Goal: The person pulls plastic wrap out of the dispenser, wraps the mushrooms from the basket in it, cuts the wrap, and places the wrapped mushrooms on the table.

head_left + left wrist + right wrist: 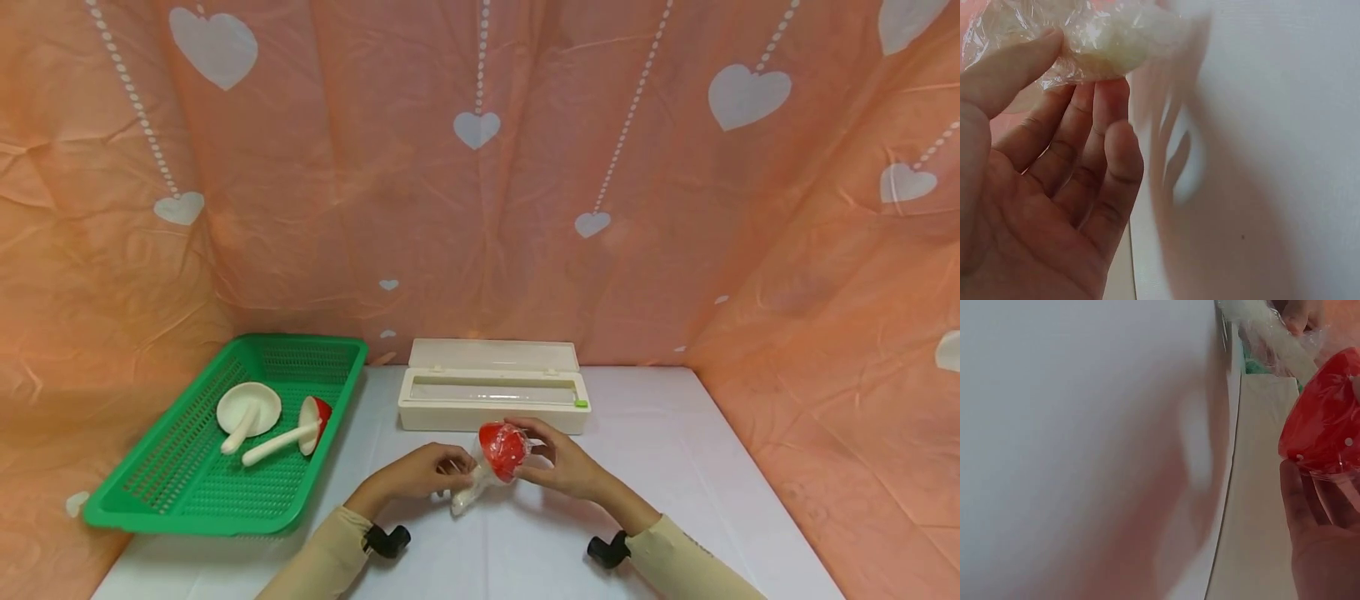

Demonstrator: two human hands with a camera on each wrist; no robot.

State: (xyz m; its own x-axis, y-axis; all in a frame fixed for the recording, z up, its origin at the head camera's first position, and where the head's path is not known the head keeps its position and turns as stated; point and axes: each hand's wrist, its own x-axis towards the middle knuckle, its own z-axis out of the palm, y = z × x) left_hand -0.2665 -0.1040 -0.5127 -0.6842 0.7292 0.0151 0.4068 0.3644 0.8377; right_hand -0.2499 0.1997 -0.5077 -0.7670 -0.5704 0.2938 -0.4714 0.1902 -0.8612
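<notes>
A toy mushroom (502, 452) with a red, white-dotted cap and a pale stem is wrapped in clear film, held above the white table. My left hand (422, 475) pinches the film-covered stem between thumb and fingers. In the left wrist view, the crinkled film (1091, 31) shines around the stem, above the palm. From the other side my right hand (567, 467) holds the cap, fingers at its top and thumb at its lower edge. The right wrist view shows the red cap (1322, 419) resting against the fingertips, film pulled smooth over it.
Behind the hands stands a white cling film dispenser (491, 417), lid raised, with a green slider (581, 404) at its right. A green basket (187, 523) at the left holds two unwrapped mushrooms, one stem-up (249, 410), one on its side (306, 427). An orange curtain (525, 275) closes the back.
</notes>
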